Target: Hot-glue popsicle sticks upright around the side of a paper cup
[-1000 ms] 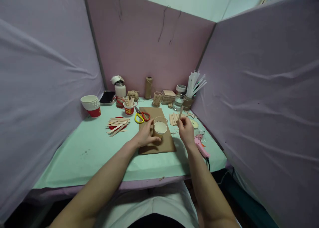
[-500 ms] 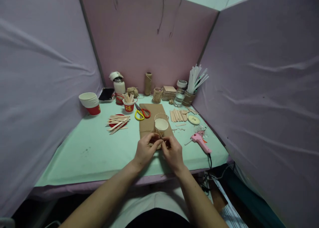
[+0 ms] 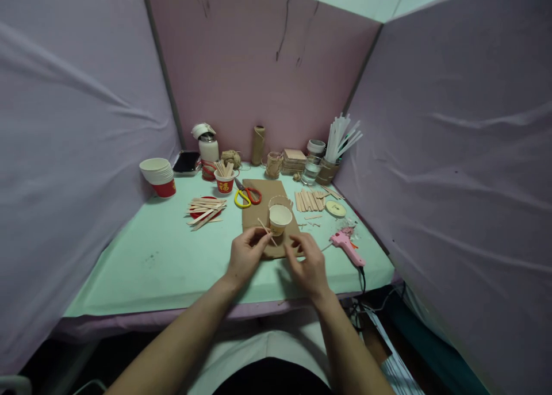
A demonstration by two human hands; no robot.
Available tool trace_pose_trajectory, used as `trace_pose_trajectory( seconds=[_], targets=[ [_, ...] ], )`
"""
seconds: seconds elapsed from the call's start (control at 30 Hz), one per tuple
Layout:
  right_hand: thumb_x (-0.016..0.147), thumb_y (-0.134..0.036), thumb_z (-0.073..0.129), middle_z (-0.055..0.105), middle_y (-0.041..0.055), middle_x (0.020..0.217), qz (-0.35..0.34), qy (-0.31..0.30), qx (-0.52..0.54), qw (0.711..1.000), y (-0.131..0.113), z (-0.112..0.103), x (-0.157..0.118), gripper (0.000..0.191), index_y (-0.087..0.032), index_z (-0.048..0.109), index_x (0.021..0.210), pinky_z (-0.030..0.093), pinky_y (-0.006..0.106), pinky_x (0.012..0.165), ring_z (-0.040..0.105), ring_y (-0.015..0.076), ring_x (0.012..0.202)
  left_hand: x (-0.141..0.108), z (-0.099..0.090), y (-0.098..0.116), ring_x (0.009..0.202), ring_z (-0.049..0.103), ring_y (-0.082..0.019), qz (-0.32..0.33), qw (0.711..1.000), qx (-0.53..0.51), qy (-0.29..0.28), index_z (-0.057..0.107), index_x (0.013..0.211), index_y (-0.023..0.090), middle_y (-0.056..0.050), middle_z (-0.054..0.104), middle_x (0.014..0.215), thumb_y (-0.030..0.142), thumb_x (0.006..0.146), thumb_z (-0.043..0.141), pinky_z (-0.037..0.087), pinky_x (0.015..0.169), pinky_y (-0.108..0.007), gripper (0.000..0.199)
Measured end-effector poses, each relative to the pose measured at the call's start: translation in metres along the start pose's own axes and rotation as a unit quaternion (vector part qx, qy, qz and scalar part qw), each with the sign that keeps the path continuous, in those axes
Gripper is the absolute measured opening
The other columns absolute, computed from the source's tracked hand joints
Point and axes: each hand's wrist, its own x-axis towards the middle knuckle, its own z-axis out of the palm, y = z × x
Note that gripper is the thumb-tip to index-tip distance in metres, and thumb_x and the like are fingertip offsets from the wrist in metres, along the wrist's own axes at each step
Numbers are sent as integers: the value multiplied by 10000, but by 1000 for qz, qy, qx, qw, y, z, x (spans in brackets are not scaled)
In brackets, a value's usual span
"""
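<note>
A thin wooden stick is pinched between the thumb and fingers of my left hand, at the near part of a brown cardboard sheet. Just beyond the stick stands a paper cup with a white inside, upright on the cardboard. Behind that cup, partly hidden by it, is a tan ring-shaped piece. To the right of the stick, my right hand hovers over the cardboard's near right corner, thumb and fingers apart, nothing between them.
Scissors lie at the cardboard's upper left. A pink glue gun rests to the right, its cord over the edge. Wooden sticks cover a red dish at left; flat sticks lie at right. Stacked cups stand far left.
My hands have come apart. My right hand has moved right and its fingers have opened; my left hand keeps the stick, which now shows clearly.
</note>
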Motion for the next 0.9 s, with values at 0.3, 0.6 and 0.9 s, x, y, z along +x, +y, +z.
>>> trace_pose_trajectory(
  seconds=[0.3, 0.6, 0.9],
  targets=[
    [857, -424, 529, 629, 194, 1052, 171, 1, -288, 942, 101, -85, -11, 435, -109, 576, 1154, 435, 464, 895, 559, 322, 1013, 5, -7, 4, 805, 668, -189, -48, 996, -68, 28, 670, 912, 140, -53, 696, 876, 478, 755, 693, 625, 557, -293, 373],
    [841, -404, 580, 630, 246, 1054, 249, -95, -402, 876, 130, -79, -25, 495, -39, 614, 1174, 397, 451, 892, 551, 370, 1028, 8, -6, -4, 773, 651, -174, -44, 998, -39, 13, 675, 879, 138, -49, 683, 862, 471, 761, 693, 620, 586, -295, 354],
    [883, -461, 437, 665, 222, 1038, 232, -24, -245, 941, 100, -87, -17, 484, -89, 638, 1120, 424, 488, 904, 584, 340, 991, 12, -6, -2, 819, 683, -189, -85, 990, -106, -27, 706, 848, 156, -55, 726, 845, 459, 694, 761, 590, 808, -362, 344]
  ],
)
